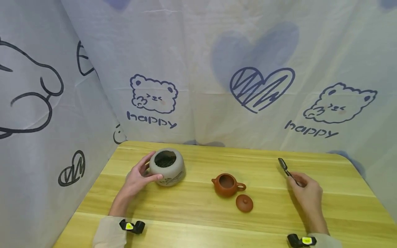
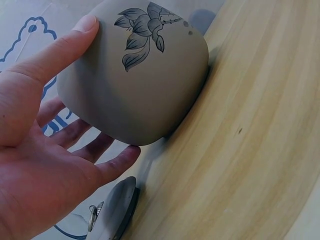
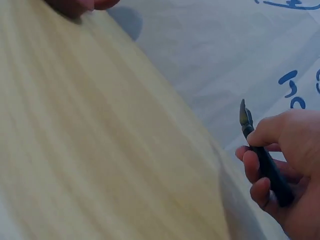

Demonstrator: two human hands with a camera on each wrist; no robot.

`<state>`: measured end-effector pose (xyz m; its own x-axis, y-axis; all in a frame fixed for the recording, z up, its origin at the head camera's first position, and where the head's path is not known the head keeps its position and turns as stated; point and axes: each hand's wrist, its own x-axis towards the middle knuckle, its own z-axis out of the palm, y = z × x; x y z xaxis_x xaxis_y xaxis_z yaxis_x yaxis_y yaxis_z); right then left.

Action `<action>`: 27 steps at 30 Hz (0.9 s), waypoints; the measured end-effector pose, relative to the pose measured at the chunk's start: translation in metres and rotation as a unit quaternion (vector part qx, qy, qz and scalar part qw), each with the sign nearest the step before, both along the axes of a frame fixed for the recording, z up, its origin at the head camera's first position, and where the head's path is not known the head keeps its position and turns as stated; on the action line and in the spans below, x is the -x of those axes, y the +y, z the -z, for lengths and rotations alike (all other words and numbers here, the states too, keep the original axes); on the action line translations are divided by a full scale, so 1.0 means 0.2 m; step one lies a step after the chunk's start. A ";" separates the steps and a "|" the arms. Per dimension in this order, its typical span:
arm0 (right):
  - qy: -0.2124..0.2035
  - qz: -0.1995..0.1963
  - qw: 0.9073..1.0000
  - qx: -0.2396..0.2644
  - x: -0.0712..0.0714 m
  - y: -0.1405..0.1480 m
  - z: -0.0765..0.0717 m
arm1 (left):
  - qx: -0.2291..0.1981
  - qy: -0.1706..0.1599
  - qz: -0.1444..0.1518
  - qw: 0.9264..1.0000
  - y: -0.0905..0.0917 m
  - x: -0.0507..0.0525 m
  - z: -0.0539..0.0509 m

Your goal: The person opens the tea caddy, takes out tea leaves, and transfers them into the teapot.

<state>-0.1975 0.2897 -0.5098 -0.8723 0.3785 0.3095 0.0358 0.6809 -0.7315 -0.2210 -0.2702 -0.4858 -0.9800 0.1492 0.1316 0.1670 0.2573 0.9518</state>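
My left hand (image 1: 138, 177) holds a grey round jar (image 1: 177, 172), thumb on its near side and fingers around the left side. Dark tea leaves (image 1: 165, 160) show through its open mouth. A dark flower drawing (image 2: 142, 32) marks the jar's wall. At the right, my right hand (image 1: 308, 193) holds a dark tea scoop (image 1: 283, 164), its scoop end pointing away from me. In the right wrist view, fingers wrap the black handle (image 3: 272, 175). Between the hands stands a reddish-brown teapot (image 1: 224, 191), uncovered, spout to the left. Its round lid (image 1: 244, 204) lies beside it, knob up.
A wooden table (image 1: 186, 220) carries everything. A cloth with printed bears and hearts (image 1: 204, 113) hangs behind it and along the left. Past my left fingers, the left wrist view shows a grey rounded object (image 2: 114, 212) with a small metal part.
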 end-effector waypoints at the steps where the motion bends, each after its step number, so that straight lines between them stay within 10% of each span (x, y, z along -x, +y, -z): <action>1: 0.005 -0.004 1.000 0.017 0.00 -0.01 -0.01 | -0.001 0.001 0.000 1.000 0.00 0.00 0.00; 9: 0.032 -0.039 0.984 0.170 0.00 -0.06 -0.13 | -0.011 0.004 0.005 1.000 0.01 -0.01 0.00; 18: 0.042 -0.085 0.976 0.198 -0.04 -0.15 -0.23 | -0.018 0.006 0.006 1.000 0.01 -0.01 0.01; 27: 0.085 -0.176 0.931 0.307 -0.05 -0.31 -0.31 | -0.018 0.008 0.008 1.000 0.00 -0.01 0.01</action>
